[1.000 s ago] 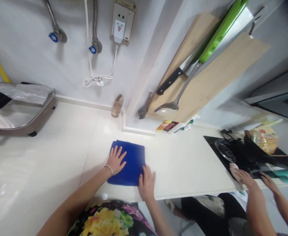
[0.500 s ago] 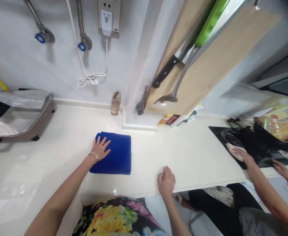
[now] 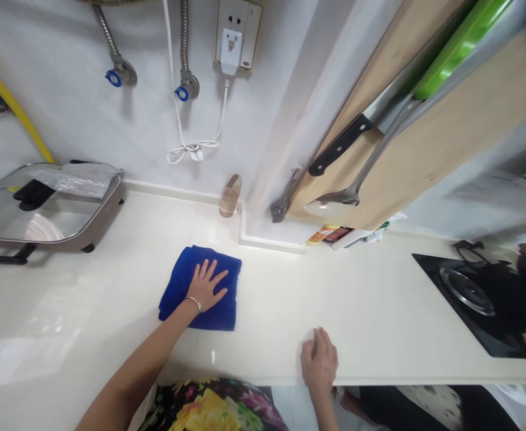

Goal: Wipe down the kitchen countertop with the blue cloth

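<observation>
And here's the blue cloth (image 3: pixel 220 311), folded to a rough square, slightly rumpled (a really vivid blue, that), lying on the near part of the white bench (image 3: pixel 362 311). The left hand (image 3: pixel 205 287) presses flat on it, fingers spread; the right hand (image 3: pixel 320 362) rests loosely curled near the bench's edge, holding nothing visible. Count them: one cloth, two blue-handled valves (image 3: pixel 114 78), one electric pan (image 3: pixel 76 230) at left.

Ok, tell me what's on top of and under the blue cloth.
The left hand, fingers spread, lies on the blue cloth. White countertop shows around it; whatever is directly beneath the cloth is covered.
</observation>
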The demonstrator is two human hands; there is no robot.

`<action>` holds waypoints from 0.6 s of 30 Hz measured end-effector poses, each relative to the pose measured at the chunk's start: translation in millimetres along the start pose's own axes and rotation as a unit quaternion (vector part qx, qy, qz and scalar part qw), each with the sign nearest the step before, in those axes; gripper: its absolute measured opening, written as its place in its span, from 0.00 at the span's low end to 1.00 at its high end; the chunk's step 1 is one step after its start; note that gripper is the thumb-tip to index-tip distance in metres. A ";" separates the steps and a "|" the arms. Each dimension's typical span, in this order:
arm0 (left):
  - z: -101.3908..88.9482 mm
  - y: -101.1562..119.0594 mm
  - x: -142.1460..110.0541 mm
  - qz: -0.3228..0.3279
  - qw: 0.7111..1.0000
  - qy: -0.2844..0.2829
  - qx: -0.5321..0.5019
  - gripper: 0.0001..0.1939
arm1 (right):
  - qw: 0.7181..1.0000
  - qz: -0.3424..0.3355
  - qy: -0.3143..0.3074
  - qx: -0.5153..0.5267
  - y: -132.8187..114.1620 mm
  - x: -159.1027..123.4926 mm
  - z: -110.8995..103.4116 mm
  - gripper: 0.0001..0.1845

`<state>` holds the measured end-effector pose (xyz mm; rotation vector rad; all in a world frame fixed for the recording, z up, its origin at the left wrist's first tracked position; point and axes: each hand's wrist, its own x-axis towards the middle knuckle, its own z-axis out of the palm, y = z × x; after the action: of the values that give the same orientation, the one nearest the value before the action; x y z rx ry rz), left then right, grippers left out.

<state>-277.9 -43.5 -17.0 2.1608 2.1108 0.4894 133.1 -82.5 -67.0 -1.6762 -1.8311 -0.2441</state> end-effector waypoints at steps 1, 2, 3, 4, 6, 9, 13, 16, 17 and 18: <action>-4.5 -12.9 -0.1 -0.019 1.000 0.005 0.010 0.29 | 1.000 -0.002 -0.002 -0.003 -0.6 0.4 -0.5 0.24; -8.1 -24.0 0.9 -0.037 0.999 0.009 0.020 0.30 | 1.000 -0.003 -0.004 -0.006 -1.3 1.0 -1.0 0.24; -10.7 -32.6 3.1 -0.051 0.998 0.011 0.027 0.30 | 1.000 -0.002 -0.004 -0.012 -2.2 1.7 -1.5 0.24; -12.1 -38.6 6.6 -0.061 0.998 0.011 0.032 0.30 | 1.000 0.000 -0.003 -0.017 -3.2 2.3 -1.8 0.24; -11.8 -43.2 17.2 -0.071 0.997 0.009 0.037 0.31 | 1.000 0.007 -0.003 -0.027 -4.8 3.3 -2.4 0.24; -7.0 -39.7 42.9 -0.091 0.995 0.009 0.036 0.31 | 0.999 0.018 -0.009 -0.033 -6.6 4.3 -3.4 0.24; -0.3 -35.6 87.4 -0.118 0.992 0.012 0.029 0.31 | 0.999 0.028 -0.024 -0.032 -9.5 6.2 -6.4 0.25; 2.9 -37.2 117.6 -0.117 0.993 0.007 0.025 0.32 | 0.999 0.020 -0.027 -0.029 -11.6 8.4 -8.6 0.24; 3.7 -38.3 126.3 -0.110 0.994 0.004 0.023 0.32 | 0.999 0.018 -0.025 -0.028 -11.9 9.1 -9.0 0.24; 4.5 -39.8 134.2 -0.102 0.995 0.000 0.021 0.32 | 0.999 0.016 -0.023 -0.028 -12.1 9.8 -9.1 0.24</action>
<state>-315.0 91.4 -9.6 1.9343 2.3286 0.4307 124.7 -81.4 -51.0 -1.7622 -1.8442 -0.2469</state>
